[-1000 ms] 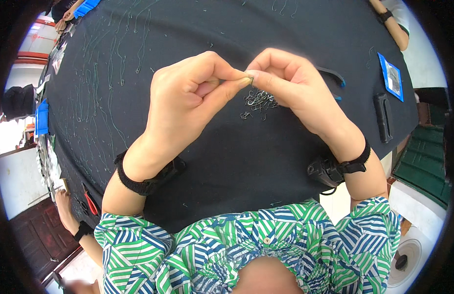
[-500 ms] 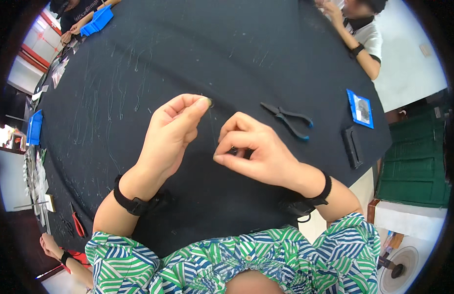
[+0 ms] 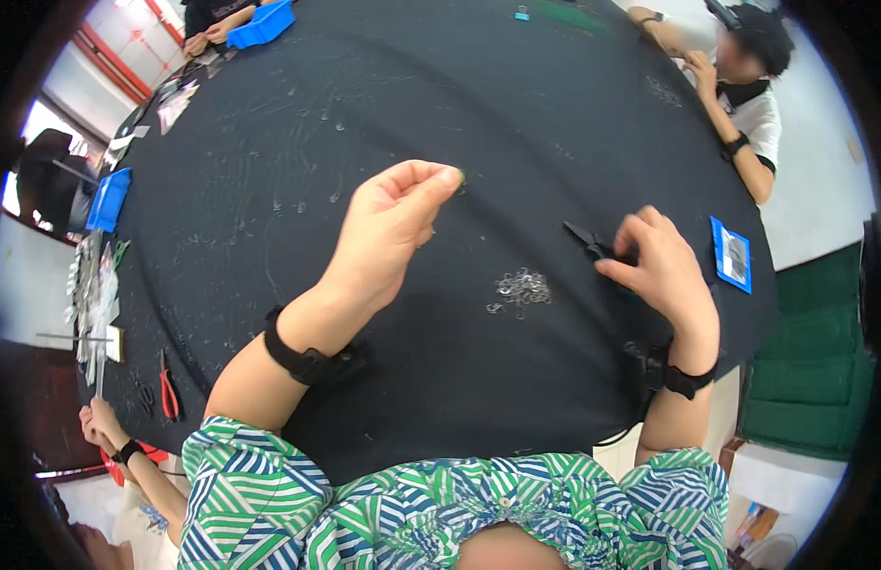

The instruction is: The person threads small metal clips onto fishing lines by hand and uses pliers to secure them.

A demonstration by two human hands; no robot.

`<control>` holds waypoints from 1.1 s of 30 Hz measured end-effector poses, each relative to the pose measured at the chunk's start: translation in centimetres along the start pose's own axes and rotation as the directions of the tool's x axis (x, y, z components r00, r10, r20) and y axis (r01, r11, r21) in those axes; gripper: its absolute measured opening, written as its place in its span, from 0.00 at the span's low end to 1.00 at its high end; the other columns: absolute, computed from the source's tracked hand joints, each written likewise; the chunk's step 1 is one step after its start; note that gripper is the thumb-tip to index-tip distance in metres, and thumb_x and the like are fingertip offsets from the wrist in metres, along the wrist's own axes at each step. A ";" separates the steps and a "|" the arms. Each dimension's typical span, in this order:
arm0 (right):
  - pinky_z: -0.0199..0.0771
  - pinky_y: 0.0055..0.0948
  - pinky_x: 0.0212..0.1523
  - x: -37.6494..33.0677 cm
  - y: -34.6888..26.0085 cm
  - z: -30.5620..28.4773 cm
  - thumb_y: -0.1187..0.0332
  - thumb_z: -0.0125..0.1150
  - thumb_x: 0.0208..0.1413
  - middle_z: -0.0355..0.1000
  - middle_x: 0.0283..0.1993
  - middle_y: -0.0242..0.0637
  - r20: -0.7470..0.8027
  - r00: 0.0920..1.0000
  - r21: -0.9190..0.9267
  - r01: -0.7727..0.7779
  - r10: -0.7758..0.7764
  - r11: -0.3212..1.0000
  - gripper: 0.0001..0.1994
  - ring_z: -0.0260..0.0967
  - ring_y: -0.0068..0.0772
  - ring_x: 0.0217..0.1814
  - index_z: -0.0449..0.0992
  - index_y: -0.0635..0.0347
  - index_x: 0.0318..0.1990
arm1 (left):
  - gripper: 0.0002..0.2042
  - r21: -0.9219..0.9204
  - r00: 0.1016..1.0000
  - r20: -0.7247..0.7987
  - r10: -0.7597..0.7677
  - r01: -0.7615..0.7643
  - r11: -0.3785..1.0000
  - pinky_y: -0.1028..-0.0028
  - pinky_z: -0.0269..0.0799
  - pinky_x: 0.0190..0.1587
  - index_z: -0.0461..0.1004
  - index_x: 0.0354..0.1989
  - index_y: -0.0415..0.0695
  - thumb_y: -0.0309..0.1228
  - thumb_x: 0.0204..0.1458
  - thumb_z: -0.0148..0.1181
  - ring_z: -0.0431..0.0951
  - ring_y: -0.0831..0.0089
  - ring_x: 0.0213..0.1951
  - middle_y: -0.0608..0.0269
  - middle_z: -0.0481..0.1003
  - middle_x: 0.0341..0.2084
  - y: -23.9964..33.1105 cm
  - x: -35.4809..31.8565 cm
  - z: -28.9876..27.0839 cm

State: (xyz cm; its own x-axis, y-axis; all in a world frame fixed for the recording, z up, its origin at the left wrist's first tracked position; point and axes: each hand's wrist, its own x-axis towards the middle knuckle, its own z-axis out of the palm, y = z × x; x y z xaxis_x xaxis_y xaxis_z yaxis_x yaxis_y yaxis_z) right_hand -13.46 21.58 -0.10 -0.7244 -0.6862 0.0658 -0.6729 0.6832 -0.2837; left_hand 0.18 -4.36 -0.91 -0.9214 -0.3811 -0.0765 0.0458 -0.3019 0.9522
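My left hand (image 3: pixel 393 223) is raised over the black-covered table, thumb and forefinger pinched on something tiny and greenish, too small to name. To its right, my right hand (image 3: pixel 664 266) curls its fingers around the handles of a pair of pliers (image 3: pixel 589 241). The dark pointed jaws stick out to the left of the hand; the handles are mostly hidden beneath it. Between my two hands lies a loose pile of small, shiny metal hook-like pieces (image 3: pixel 523 288).
A blue packet (image 3: pixel 731 255) lies right of my right hand. Thin lines with small bits (image 3: pixel 298 180) stretch across the left of the black cloth. Red-handled pliers (image 3: pixel 168 389) and blue trays (image 3: pixel 109 199) sit farther left. Other people sit around the table.
My right hand has left the spot beside my left hand and moved right onto the pliers, uncovering the metal pile. The whole view has shifted; my left hand keeps its pinch.
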 end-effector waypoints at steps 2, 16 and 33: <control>0.69 0.37 0.39 -0.1 -0.3 -0.3 0.65 0.73 0.37 0.67 0.32 0.36 0.056 0.996 -0.008 -0.073 0.073 0.997 0.14 0.68 0.41 0.40 0.72 0.59 0.26 | 0.08 -0.018 1.000 0.007 -0.008 0.008 1.000 0.86 0.48 0.20 0.74 0.39 0.39 0.32 0.57 0.60 0.54 0.92 0.18 0.81 0.63 0.18 -0.2 0.1 0.0; 0.66 0.31 0.35 0.9 -2.4 -0.5 0.71 0.58 0.46 0.61 0.32 0.40 -0.085 0.987 0.324 0.157 -0.137 0.933 0.08 0.65 0.37 0.33 0.64 0.64 0.28 | 0.06 0.193 0.998 0.041 0.043 -0.050 0.980 0.87 0.54 0.23 0.73 0.37 0.44 0.32 0.58 0.58 0.59 0.92 0.21 0.79 0.68 0.22 0.0 -0.3 0.7; 0.70 0.35 0.38 0.7 -4.9 1.1 0.72 0.65 0.40 0.67 0.40 0.42 -0.405 0.836 0.354 0.516 -0.369 0.780 0.12 0.69 0.45 0.41 0.65 0.61 0.27 | 0.05 0.497 0.943 0.167 0.288 -0.333 0.801 0.87 0.53 0.26 0.73 0.35 0.40 0.29 0.58 0.59 0.57 0.92 0.22 0.81 0.62 0.19 0.1 -0.2 0.6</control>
State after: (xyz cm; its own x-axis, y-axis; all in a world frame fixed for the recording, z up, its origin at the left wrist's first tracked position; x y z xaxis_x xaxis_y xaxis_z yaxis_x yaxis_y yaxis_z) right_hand -10.50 17.55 0.32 -0.4182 -0.7250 0.5472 -0.8456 0.0908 -0.5260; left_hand 0.18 -3.80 -0.67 -0.9200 -0.3008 0.2513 0.1511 0.3195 0.9355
